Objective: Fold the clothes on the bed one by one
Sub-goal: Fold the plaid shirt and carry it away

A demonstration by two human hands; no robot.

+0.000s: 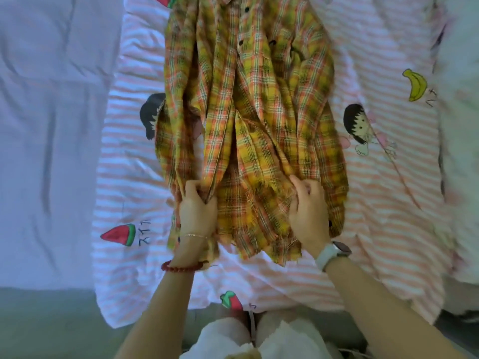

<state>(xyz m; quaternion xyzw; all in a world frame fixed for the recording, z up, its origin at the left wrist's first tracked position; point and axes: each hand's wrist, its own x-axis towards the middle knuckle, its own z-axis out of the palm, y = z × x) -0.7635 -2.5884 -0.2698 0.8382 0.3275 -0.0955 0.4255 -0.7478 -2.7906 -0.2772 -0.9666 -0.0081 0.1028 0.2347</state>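
Observation:
A yellow and orange plaid button shirt [259,104] lies lengthwise on the bed, collar far from me and frayed hem toward me, gathered into long folds. My left hand [197,211] grips a bunch of the cloth near the hem on the left side. My right hand [308,211] pinches the fabric near the hem on the right side, fingers curled into it. Both sleeves lie folded along the shirt's sides.
The shirt rests on a pink-and-white striped quilt [388,203] printed with cartoon figures and fruit. A pale lilac sheet [51,125] covers the bed to the left. The bed's near edge [51,288] runs below my wrists, and another white cover [461,125] lies at far right.

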